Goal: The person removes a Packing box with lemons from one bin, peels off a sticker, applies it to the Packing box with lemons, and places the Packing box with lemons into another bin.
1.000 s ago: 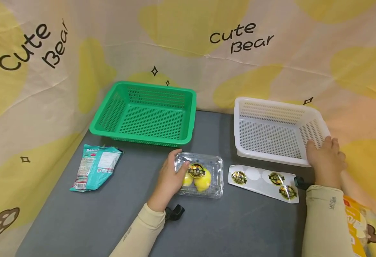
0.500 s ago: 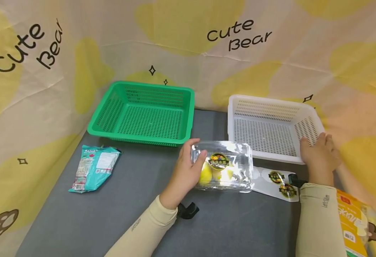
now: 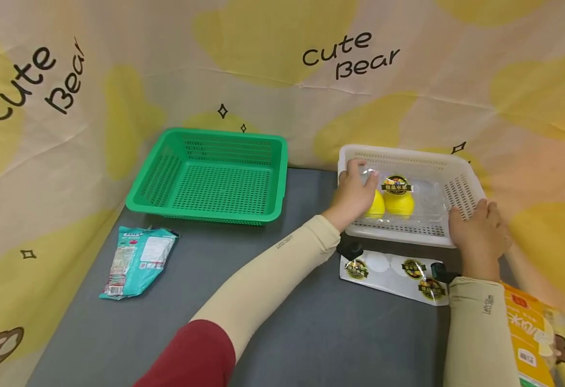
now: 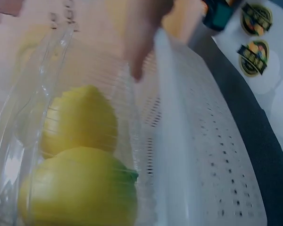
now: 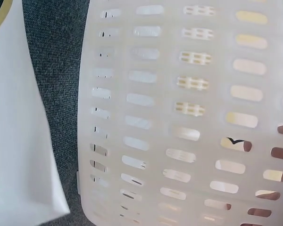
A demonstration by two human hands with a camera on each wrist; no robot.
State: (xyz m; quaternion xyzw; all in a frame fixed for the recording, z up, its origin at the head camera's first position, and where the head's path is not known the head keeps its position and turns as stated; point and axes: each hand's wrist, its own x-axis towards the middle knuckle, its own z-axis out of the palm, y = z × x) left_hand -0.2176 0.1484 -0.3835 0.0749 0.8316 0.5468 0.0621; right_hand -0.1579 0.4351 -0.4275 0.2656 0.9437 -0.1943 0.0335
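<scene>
My left hand grips the left end of a clear plastic fruit box within the white basket. Through the clear plastic show two yellow lemons, one with a green tip. A round black-and-gold sticker is on the lid. In the left wrist view the box lies along the inner side of the basket wall. My right hand holds the basket's right rim, thumb on the inner side. The right wrist view shows only the slotted outer wall, with that hand out of sight.
A green basket stands at the back left. In front of it lies a teal snack bag. A white sticker sheet lies before the white basket. An orange packet is at the right edge, partly behind the right sleeve.
My left hand has lifted the fruit box from the grey tabletop and carried it right, over the sticker sheet, into the white basket. The right hand has stayed on the basket rim.
</scene>
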